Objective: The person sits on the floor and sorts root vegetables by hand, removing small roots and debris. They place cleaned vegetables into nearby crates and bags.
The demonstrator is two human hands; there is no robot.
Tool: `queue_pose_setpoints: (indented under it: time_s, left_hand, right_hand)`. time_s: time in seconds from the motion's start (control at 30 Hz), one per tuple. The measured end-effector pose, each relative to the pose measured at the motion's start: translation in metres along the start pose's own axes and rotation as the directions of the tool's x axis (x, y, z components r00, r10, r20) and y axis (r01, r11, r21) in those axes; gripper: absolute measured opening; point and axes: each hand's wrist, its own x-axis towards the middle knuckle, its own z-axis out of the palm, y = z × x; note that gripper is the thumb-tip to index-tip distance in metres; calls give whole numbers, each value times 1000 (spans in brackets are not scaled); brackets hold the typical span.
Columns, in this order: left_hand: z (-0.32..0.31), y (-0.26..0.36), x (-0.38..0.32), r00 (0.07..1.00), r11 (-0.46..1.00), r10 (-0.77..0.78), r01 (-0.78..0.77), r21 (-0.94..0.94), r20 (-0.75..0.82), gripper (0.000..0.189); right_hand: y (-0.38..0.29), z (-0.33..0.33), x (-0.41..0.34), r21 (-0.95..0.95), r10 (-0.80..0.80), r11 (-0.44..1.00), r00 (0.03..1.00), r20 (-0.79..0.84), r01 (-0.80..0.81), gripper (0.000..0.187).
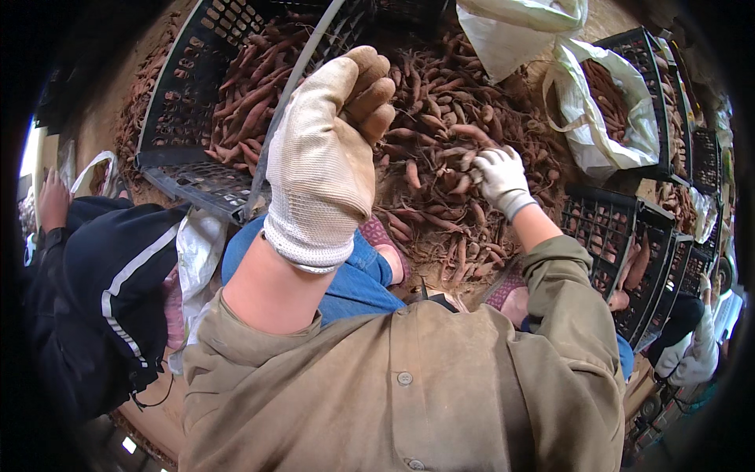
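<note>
My left hand (330,153), in a soiled white knit glove, is raised close to the camera. Its fingers curl loosely towards the palm, and I see nothing held there. Behind it stands a black plastic crate (177,112) with reddish sweet potatoes (253,100) inside. My right hand (502,180), also gloved, reaches down to the heap of sweet potatoes (436,112) on the ground. Its fingers close on the end of a sweet potato (467,160); they hide part of it. More roots with stringy ends lie all around that hand.
At the right, a white woven sack (575,118) holds sweet potatoes, beside stacked black crates (601,230). Another white sack (519,35) stands at the top. To my left sits a person in a dark jacket (118,248). My patterned shoes (380,233) flank the heap's near edge.
</note>
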Motion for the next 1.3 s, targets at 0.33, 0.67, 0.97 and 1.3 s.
queue_pose_setpoints:
  time_s: [0.33,0.67,0.97,1.3]
  left_hand:
    - [4,-15,0,999,999,-1,3,47,-43,27]
    - [9,-52,15,993,971,-67,88,223,-99,23]
    - [21,-66,17,987,958,-120,143,250,-105,21]
    - [19,-83,11,859,568,-502,242,787,98,42]
  right_hand:
    - [24,-8,-38,962,617,-88,744,257,-260,35]
    - [26,-33,-24,776,576,-630,692,434,37,21]
    - [-12,-14,-2,531,517,-836,519,680,136,20]
    - [-35,-64,-30,597,201,-796,889,412,-97,32]
